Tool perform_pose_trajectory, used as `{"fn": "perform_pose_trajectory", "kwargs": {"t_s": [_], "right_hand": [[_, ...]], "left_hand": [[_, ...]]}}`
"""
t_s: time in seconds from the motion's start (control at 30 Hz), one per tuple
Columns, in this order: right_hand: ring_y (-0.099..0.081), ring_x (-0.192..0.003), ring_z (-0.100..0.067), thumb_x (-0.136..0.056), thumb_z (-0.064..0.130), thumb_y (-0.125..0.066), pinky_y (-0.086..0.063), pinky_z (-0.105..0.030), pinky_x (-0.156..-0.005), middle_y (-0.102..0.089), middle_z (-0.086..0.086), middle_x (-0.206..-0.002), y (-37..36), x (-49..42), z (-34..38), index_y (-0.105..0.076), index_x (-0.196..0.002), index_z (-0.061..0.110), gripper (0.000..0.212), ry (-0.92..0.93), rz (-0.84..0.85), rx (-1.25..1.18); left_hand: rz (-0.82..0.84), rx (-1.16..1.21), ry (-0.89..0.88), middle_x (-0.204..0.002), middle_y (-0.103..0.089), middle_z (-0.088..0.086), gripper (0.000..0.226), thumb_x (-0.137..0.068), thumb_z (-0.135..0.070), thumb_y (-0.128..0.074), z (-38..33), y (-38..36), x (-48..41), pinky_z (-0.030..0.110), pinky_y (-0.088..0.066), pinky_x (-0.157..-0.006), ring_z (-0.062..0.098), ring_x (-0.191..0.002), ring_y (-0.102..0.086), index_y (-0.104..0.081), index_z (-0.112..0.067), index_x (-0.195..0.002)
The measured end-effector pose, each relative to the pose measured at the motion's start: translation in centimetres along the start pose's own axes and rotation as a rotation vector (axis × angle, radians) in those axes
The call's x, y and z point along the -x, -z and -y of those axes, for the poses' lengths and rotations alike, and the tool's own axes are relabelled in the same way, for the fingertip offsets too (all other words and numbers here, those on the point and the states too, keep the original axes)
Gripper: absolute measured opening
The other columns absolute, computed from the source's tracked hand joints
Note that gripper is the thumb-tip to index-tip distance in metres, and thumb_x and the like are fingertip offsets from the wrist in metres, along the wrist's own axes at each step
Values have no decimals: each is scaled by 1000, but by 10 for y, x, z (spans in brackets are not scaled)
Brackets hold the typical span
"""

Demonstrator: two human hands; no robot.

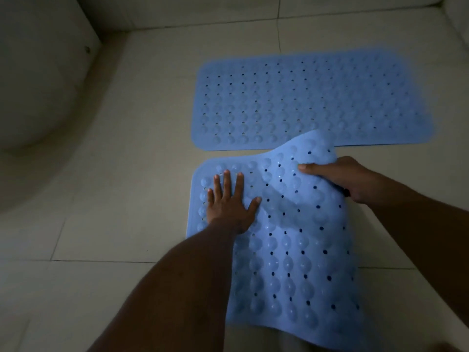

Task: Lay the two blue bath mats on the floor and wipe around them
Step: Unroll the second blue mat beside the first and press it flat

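Near blue mat half laid, just beside the far one.
Head view: the far mat (pixel 312 102) lies flat on the floor (pixel 127 174). The near mat (pixel 291 250) is only partly down. The left grip (pixel 229 199) is a flat hand with straight fingers, pressing the mat's left side, probably to keep it from sliding. The right grip (pixel 340 179) pinches the far right corner and holds it up, likely to line it up. The rest of the mat runs from that grip toward the person.
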State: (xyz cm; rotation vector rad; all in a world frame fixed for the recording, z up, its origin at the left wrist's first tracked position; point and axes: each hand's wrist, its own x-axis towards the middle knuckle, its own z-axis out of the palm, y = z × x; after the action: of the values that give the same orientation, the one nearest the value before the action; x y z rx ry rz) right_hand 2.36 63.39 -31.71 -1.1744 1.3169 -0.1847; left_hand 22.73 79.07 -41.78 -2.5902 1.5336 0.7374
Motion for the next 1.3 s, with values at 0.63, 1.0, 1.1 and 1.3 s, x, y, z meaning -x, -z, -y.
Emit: {"fn": "perform_pose_trajectory", "kwargs": {"t_s": [0.63,1.0,1.1,1.3], "right_hand": [[-73,-105,-32,-79,43,-75,-54,-51,-95,-75,-10,-117,44,-6,-7,-66,-126,18,55,-165,257,-95],[-68,-100,-31,-63,41,-92,-56,-45,-78,-67,-11,-121,64,-8,-19,-59,-128,5,81,-173,-104,111],[-64,-109,-35,-50,50,-94,-57,-49,-87,-61,-14,-134,65,-9,-25,-54,-135,2,105,-143,-229,208],[-68,-101,-28,-68,63,-80,-57,-41,-82,-70,-7,-118,89,-3,-16,-60,-125,18,75,-211,13,114]], "left_hand": [[85,-34,37,-164,32,4,90,-94,-77,-28,-2,19,-28,55,7,-124,32,-151,28,17,-35,-159],[-197,-64,-244,-169,18,5,77,-96,-64,-14,-28,1,-17,52,4,-126,30,-154,21,5,-29,-162],[-73,-27,-271,-168,21,-1,80,-93,-77,-14,-54,-14,-13,53,9,-124,26,-153,25,8,-39,-160],[-32,-83,-181,-165,32,-3,86,-88,-85,-10,-62,-20,-17,57,11,-122,27,-149,33,19,-42,-157]]}}
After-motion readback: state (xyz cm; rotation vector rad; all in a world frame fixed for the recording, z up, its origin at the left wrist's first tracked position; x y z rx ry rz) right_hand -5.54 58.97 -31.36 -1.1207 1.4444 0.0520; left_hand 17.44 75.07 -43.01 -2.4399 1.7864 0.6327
